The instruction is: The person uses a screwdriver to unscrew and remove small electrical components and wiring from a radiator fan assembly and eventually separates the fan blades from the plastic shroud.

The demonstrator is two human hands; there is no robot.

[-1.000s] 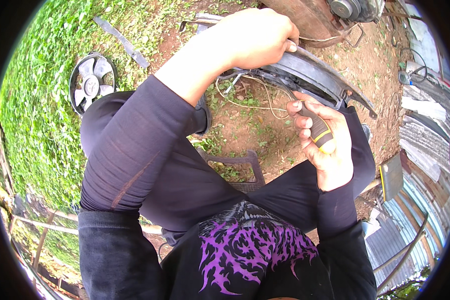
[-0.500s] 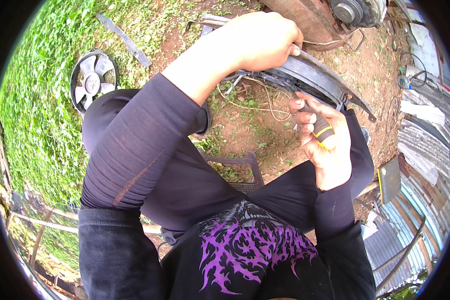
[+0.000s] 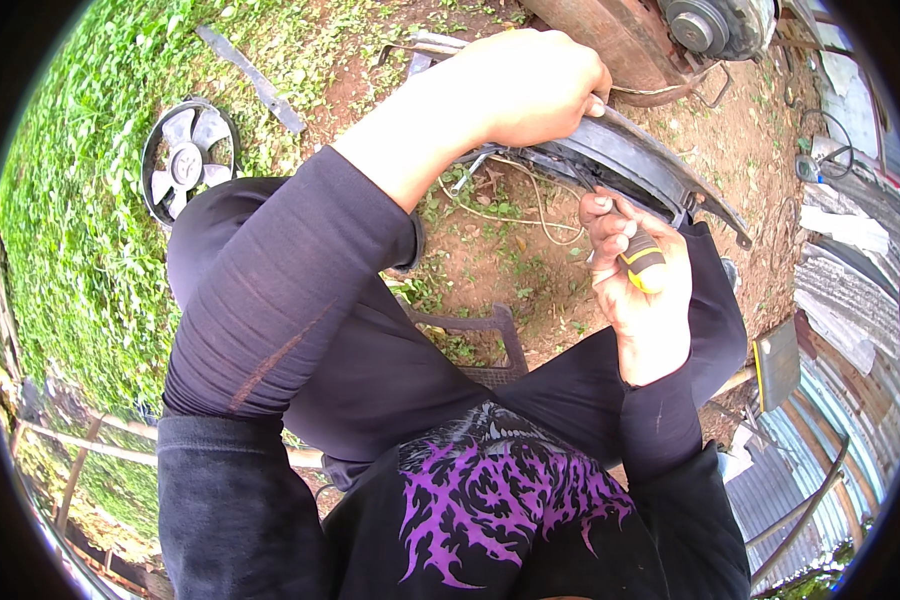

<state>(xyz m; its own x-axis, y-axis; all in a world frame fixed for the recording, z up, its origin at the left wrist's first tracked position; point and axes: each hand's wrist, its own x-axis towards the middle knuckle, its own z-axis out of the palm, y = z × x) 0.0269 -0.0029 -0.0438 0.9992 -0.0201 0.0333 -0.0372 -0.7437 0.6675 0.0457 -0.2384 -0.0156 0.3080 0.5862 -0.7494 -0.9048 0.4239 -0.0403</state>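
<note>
Right hand (image 3: pixel 642 308) closed around a yellow-banded screwdriver (image 3: pixel 645 265), its long axis running up and leftward toward the inner side of the curved black panel (image 3: pixel 652 150), whose rim the left hand (image 3: pixel 545 88) clasps

Bright outdoor daylight; shadows on the soil (image 3: pixel 480 260) soft-edged. Left hand (image 3: pixel 555 85) and bare forearm (image 3: pixel 405 135) overexposed, nearly white, skin detail lost. Grass (image 3: pixel 80 270) glares at left. Shirt (image 3: pixel 520 500) and trousers (image 3: pixel 380 320) read dark. Fisheye bends the metal sheets (image 3: pixel 848 285) near the rim; corners black. Screwdriver (image 3: pixel 642 262) fairly crisp, tip hard to make out.
</note>
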